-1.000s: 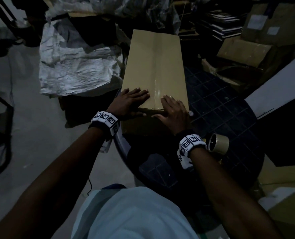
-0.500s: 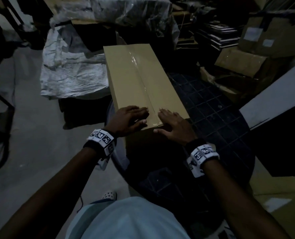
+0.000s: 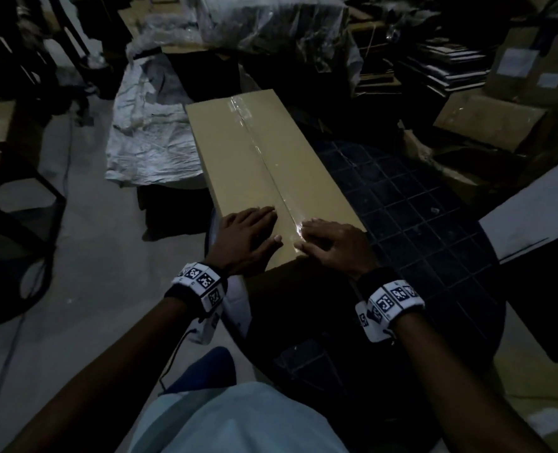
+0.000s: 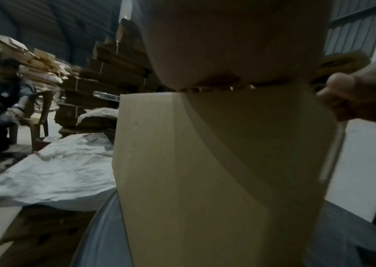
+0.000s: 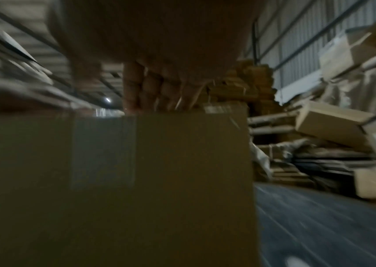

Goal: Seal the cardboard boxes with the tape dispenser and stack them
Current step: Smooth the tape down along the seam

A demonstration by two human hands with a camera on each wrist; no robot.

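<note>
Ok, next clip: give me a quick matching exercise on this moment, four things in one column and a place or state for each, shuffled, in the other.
Things:
1. cardboard box
2. left hand
3. right hand
4. white sheet

Places or states:
A. crumpled on the floor, left of the box
B. flat on the box top, right of the taped seam
C. lies lengthwise on the dark round table, clear tape along its seam
D. flat on the box top, left of the taped seam

Pairs: 1-C, 2-D, 3-B, 4-A

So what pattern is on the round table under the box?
A dark grid of squares on the table; head view shows it best.
</note>
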